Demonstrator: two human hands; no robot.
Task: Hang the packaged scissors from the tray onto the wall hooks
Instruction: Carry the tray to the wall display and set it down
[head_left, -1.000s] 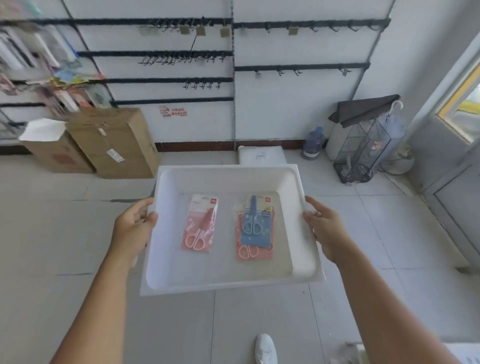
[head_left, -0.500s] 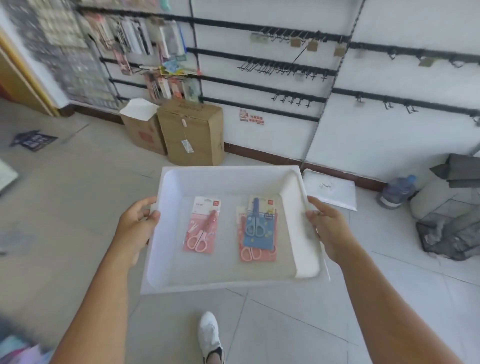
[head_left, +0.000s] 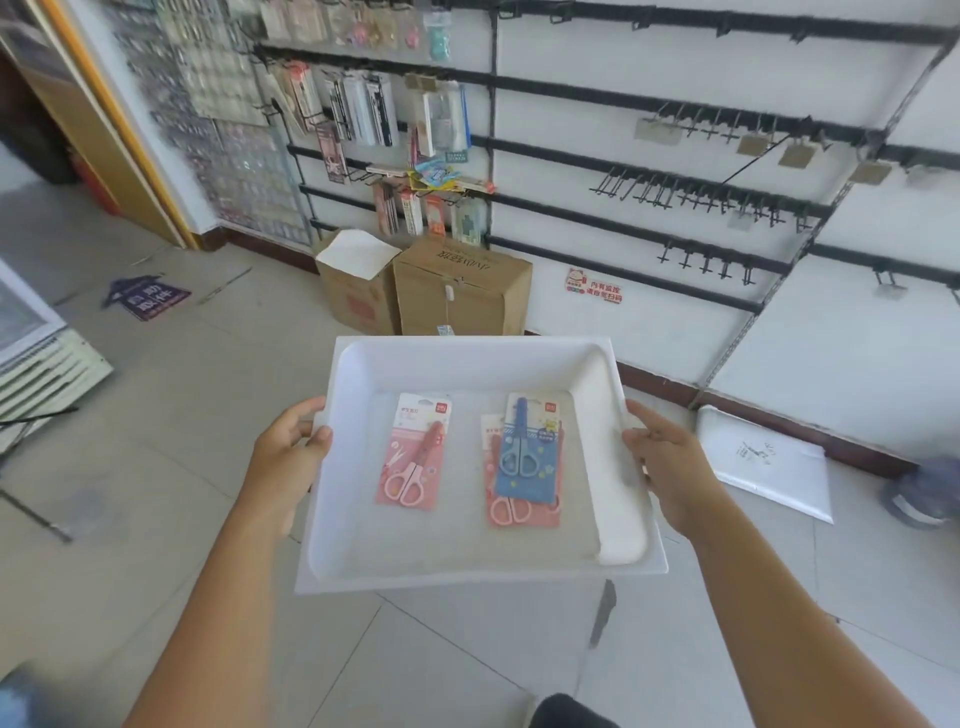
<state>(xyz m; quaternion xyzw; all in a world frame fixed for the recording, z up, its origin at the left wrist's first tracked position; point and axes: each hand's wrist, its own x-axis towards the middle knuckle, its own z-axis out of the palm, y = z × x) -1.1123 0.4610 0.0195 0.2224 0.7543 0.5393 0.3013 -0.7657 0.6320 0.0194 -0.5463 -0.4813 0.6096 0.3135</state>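
Left hand (head_left: 291, 457), right hand (head_left: 665, 462) gripping tray (head_left: 467, 364), packaged scissors (head_left: 415, 452) between

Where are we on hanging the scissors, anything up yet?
Nothing hung yet. The left hand and right hand grip the white plastic tray. It holds a pink scissors pack and a blue scissors pack overlapping another pink pack. All three remain; the empty black wall hooks are ahead.

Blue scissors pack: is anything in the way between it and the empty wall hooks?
Nothing lies on the blue pack; it rests on a pink pack in the tray. Two boxes stand at the wall, left of and below the hooks. Both hands, left and right, hold the tray.
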